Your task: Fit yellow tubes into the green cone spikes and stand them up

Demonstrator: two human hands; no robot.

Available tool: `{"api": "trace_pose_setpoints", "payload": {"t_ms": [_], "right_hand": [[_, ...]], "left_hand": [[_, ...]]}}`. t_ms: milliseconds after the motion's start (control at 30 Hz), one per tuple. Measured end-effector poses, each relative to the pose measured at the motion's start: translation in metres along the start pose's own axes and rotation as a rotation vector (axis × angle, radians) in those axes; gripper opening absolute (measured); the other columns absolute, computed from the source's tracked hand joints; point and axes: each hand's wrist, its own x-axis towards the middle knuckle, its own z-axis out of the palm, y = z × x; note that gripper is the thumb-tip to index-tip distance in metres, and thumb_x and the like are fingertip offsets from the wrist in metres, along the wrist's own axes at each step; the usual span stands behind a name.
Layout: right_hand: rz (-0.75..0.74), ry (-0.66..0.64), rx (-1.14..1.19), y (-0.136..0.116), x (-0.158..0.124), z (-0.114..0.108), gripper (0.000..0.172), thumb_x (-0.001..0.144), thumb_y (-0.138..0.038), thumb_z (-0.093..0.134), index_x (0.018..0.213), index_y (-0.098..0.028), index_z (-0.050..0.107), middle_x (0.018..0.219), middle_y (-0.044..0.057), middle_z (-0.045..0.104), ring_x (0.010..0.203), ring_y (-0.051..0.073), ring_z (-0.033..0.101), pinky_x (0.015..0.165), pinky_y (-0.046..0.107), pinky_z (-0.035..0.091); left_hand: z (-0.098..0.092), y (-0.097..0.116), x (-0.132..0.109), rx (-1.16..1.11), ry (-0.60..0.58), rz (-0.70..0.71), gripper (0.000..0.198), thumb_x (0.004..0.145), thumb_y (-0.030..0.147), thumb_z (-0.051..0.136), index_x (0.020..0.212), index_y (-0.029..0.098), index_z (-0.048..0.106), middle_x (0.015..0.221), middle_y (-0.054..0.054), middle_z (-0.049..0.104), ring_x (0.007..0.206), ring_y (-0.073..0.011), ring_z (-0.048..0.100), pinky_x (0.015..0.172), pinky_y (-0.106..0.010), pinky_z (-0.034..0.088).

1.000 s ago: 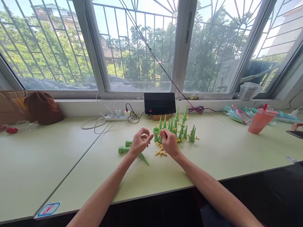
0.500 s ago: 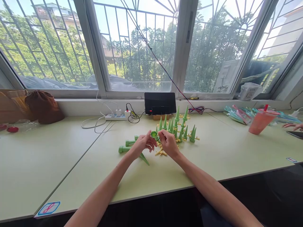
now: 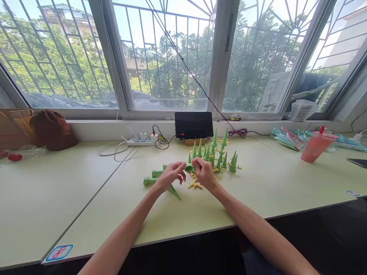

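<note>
My left hand and my right hand meet over the pale green table, both pinching a small green cone spike by its round open end. Just behind it stands a cluster of upright green cone spikes with small yellow fittings. Several loose yellow fittings lie under my right hand. Left of my left hand, a few green spikes lie flat on the table.
A black tablet leans at the window sill with a power strip and cables beside it. A brown pouch sits far left. A pink lidded cup, coloured packets and a phone are at the right.
My hands closed in on each other and the green spike tipped from open end facing up to lying sideways between my fingers. The other person's hand at the far right edge has left view.
</note>
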Motion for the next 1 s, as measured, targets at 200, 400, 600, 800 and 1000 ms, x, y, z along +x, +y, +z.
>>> {"api": "trace_pose_setpoints", "payload": {"t_ms": [200, 400, 600, 800, 1000], "right_hand": [[-0.004, 0.018, -0.009, 0.003, 0.0, 0.0, 0.032, 0.095, -0.034, 0.039, 0.068, -0.019, 0.048, 0.057, -0.004, 0.041, 0.052, 0.01, 0.034, 0.052, 0.023, 0.028], [0.0, 0.024, -0.023, 0.002, 0.0, 0.0, 0.032, 0.094, -0.034, 0.04, 0.067, -0.019, 0.048, 0.057, -0.003, 0.046, 0.051, 0.011, 0.037, 0.052, 0.023, 0.029], [0.012, 0.017, -0.034, 0.002, 0.0, 0.001, 0.034, 0.094, -0.035, 0.04, 0.065, -0.019, 0.047, 0.056, -0.002, 0.048, 0.05, 0.011, 0.038, 0.05, 0.023, 0.029], [0.024, 0.03, -0.05, 0.003, 0.001, 0.003, 0.035, 0.095, -0.036, 0.039, 0.065, -0.018, 0.047, 0.057, -0.002, 0.047, 0.05, 0.01, 0.038, 0.05, 0.022, 0.029], [0.025, 0.068, -0.055, 0.002, 0.0, 0.002, 0.034, 0.096, -0.036, 0.038, 0.067, -0.019, 0.044, 0.055, -0.004, 0.041, 0.049, 0.01, 0.035, 0.05, 0.022, 0.027]], "left_hand": [[-0.001, -0.004, 0.0, 0.139, -0.008, 0.093, 0.035, 0.08, 0.051, 0.061, 0.081, 0.016, 0.058, 0.065, -0.002, 0.053, 0.056, -0.0145, 0.059, 0.041, -0.021, 0.045], [-0.003, -0.01, 0.002, 0.261, -0.003, 0.191, 0.033, 0.081, 0.045, 0.06, 0.098, 0.017, 0.063, 0.083, -0.005, 0.059, 0.055, -0.0128, 0.058, 0.039, -0.022, 0.046], [-0.005, -0.013, 0.003, 0.348, 0.03, 0.222, 0.041, 0.083, 0.044, 0.058, 0.117, 0.021, 0.063, 0.094, -0.007, 0.064, 0.056, -0.0114, 0.057, 0.04, -0.02, 0.047], [-0.005, -0.018, 0.006, 0.44, 0.079, 0.293, 0.039, 0.088, 0.044, 0.051, 0.117, 0.022, 0.064, 0.113, -0.009, 0.058, 0.054, -0.0077, 0.057, 0.038, -0.019, 0.047], [0.001, -0.016, 0.006, 0.431, 0.127, 0.228, 0.045, 0.087, 0.048, 0.05, 0.125, 0.024, 0.056, 0.114, -0.009, 0.059, 0.054, -0.0084, 0.059, 0.037, -0.019, 0.047]]}}
